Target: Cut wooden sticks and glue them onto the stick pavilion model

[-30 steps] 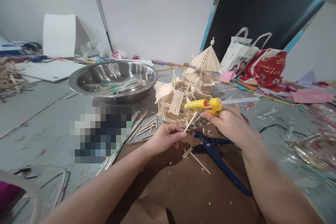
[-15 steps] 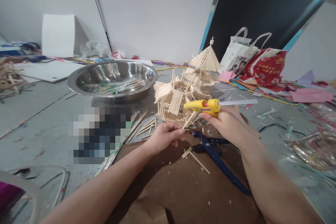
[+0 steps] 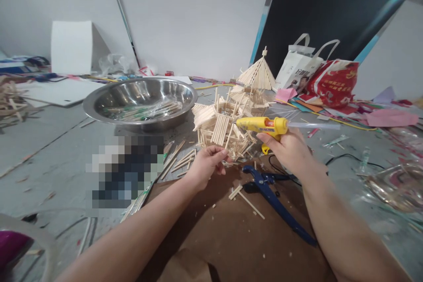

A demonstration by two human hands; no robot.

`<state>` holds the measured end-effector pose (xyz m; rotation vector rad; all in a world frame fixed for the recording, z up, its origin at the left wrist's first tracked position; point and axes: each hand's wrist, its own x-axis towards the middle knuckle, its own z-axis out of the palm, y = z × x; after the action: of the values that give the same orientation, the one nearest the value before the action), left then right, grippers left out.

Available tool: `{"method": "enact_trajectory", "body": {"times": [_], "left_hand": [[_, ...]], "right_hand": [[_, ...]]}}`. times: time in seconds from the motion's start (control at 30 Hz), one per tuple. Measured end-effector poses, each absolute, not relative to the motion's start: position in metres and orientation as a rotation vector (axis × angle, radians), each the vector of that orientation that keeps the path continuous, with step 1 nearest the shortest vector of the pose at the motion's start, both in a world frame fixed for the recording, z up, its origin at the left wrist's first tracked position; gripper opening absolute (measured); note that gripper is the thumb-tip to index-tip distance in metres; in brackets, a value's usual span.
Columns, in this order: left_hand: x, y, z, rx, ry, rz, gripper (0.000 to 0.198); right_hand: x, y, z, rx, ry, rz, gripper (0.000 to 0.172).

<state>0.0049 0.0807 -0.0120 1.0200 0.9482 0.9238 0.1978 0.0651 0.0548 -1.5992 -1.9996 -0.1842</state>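
Note:
My right hand (image 3: 289, 152) grips a yellow glue gun (image 3: 261, 125), its nozzle pointing left at a model house of wooden sticks (image 3: 231, 119). A clear glue stick pokes out of the gun's back. My left hand (image 3: 206, 165) pinches a thin wooden stick (image 3: 229, 138) and holds it upright against the model's front, just below the nozzle. Blue-handled cutters (image 3: 274, 198) lie on brown paper (image 3: 231, 238) beneath my hands, with a few cut stick pieces (image 3: 244, 196) beside them.
A steel bowl (image 3: 99, 101) with packed sticks stands at the back left. Loose sticks (image 3: 181, 158) lie left of the model. A white bag (image 3: 297, 70), a red bag (image 3: 333, 83) and coloured paper sit at the back right. A black cable (image 3: 346, 158) runs right.
The glue gun rose a little and moved right and forward. My left hand lifted the stick from a slant to upright against the model.

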Motion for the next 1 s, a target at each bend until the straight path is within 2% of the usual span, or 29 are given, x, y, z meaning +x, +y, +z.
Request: {"method": "enact_trajectory", "body": {"times": [1.0], "left_hand": [[0.013,0.084,-0.011,0.877,0.92,1.076,0.023]], "right_hand": [[0.193,0.073,0.041,-1.647,-2.003,-0.244,0.042]]}}
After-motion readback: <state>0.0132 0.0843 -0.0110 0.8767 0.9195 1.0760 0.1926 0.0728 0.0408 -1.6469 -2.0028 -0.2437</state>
